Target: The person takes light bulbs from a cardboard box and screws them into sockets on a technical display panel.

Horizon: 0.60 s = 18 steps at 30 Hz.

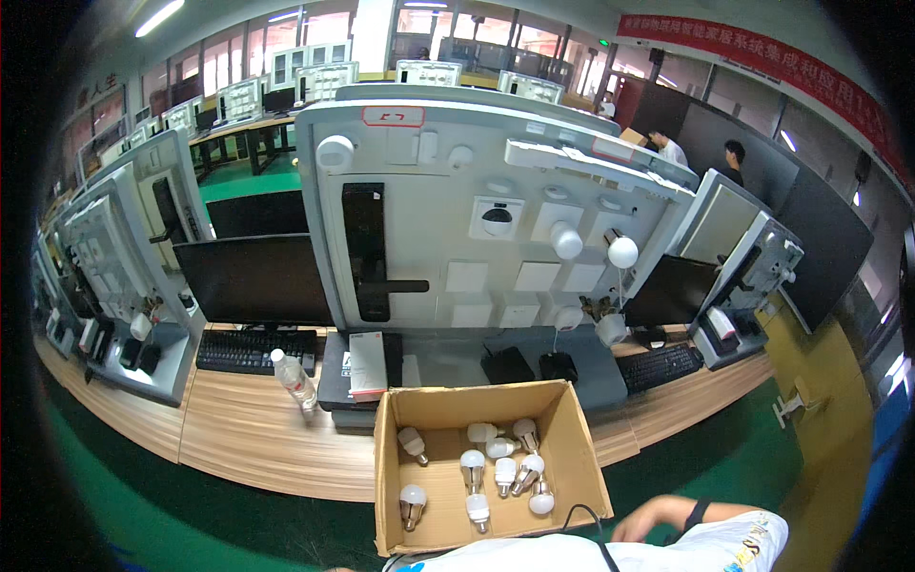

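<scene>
An uncovered cardboard box (pixel 393 520) is directly in front of me, overlapping the desk's near edge in the picture. Several white light bulbs lie loose inside, among them a round-topped bulb (pixel 412 503) in the near left corner and a blunt-ended bulb (pixel 412 442) farther back. Others cluster toward the right, such as a bulb with a silvery base (pixel 531 467). My right hand (pixel 640 520) is beside the box's near right corner, fingers pointing down and left; my white sleeve partly hides them, so its grip is unclear. My left hand does not show.
Behind the box stands a grey panel (pixel 429 248) with a black door lock (pixel 367 253), sensors and bulbs. A plastic bottle (pixel 295 381) and a keyboard (pixel 253 351) are on the wooden desk (pixel 238 429) at left. Two people are at the far right.
</scene>
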Available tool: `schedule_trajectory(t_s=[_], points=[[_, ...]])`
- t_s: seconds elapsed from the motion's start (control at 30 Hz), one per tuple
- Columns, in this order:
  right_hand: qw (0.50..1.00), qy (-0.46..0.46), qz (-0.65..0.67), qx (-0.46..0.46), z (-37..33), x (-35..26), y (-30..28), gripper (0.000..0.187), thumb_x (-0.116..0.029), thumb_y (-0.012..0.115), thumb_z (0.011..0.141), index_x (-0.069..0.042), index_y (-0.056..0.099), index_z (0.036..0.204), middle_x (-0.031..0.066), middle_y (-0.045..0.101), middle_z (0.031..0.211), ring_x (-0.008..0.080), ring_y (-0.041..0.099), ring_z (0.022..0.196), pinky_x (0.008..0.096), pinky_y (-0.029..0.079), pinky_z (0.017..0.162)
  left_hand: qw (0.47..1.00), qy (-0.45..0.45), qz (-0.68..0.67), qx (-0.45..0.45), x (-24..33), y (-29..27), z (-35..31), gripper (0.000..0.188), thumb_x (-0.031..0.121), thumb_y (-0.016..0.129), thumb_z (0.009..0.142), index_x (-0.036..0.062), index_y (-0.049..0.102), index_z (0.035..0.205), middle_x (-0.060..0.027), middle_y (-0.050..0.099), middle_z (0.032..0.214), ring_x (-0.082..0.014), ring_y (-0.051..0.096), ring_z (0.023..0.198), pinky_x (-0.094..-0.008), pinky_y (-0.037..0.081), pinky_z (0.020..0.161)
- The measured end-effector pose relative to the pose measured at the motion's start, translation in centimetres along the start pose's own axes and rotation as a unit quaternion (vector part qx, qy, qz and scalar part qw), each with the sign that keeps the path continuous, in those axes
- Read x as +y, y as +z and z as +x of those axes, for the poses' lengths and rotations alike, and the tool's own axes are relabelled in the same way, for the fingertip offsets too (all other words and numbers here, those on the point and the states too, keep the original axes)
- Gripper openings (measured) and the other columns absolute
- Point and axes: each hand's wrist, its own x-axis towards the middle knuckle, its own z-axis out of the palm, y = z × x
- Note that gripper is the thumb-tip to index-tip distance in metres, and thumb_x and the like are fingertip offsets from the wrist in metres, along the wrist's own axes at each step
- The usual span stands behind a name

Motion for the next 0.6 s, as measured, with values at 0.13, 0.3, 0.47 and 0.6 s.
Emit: schedule_trajectory(t_s=[0.13, 0.3, 0.47, 0.6], points=[[0.997, -0.02, 0.076, 0.026, 2.0, 2.9, 3.2, 0.025, -0.027, 0.055, 0.09, -0.005, 0.061, 0.102, 0.0012, 0.062, 0.079, 0.0073, 0.057, 0.067, 0.0231, 0.046, 0.061, 1.0, -0.021, 0.022, 0.0, 1.7, -0.5, -0.6, 0.022, 0.019, 0.05, 0.087, 0.0038, 0.065, 0.085, -0.004, 0.064, 0.083, -0.0124, 0.059, 0.075, -0.0285, 0.049, 0.07], [0.982, -0.028, 0.117, 0.145, 3.3, 4.8, 4.3, 0.026, -0.027, 0.054, 0.09, -0.005, 0.059, 0.103, 0.0018, 0.062, 0.081, 0.0081, 0.057, 0.068, 0.0235, 0.046, 0.061, 0.998, -0.042, 0.039, 0.004, 3.1, -0.7, -1.2, 0.021, 0.02, 0.051, 0.087, 0.0036, 0.065, 0.085, -0.0041, 0.064, 0.083, -0.0124, 0.059, 0.076, -0.0286, 0.049, 0.07], [0.949, -0.032, 0.133, 0.284, 4.0, 5.4, 3.8, 0.027, -0.027, 0.054, 0.091, -0.005, 0.058, 0.105, 0.0025, 0.061, 0.083, 0.0089, 0.056, 0.069, 0.0239, 0.046, 0.061, 0.998, -0.056, 0.04, 0.012, 3.0, 0.3, -1.3, 0.021, 0.02, 0.052, 0.086, 0.0034, 0.065, 0.085, -0.0042, 0.064, 0.083, -0.0123, 0.059, 0.076, -0.0288, 0.05, 0.07], [0.908, -0.033, 0.155, 0.388, 4.7, 5.4, 3.5, 0.028, -0.028, 0.053, 0.091, -0.005, 0.057, 0.107, 0.0031, 0.061, 0.084, 0.0096, 0.056, 0.069, 0.0242, 0.046, 0.061, 0.998, -0.053, 0.038, 0.016, 2.6, 1.5, -1.2, 0.021, 0.021, 0.053, 0.086, 0.0033, 0.065, 0.085, -0.0044, 0.064, 0.083, -0.0122, 0.059, 0.077, -0.0289, 0.05, 0.069]])
